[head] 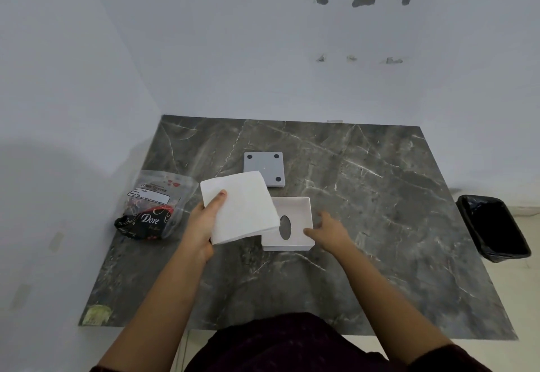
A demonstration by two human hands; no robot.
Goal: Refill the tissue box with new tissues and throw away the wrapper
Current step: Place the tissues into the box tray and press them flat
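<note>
Tissues (239, 205): clamped in left hand (201, 222), tilted over upturned box (292, 225).
Right hand (327, 230): fingers apart at box.
Surface: marbled table (380, 196), white walls.

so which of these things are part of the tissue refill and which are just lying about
Part of the job:
tissue stack in left hand
white tissue box, upside down
grey base plate
Dove wrapper
black bin

Just there:
yellowish scrap at the table corner
</note>
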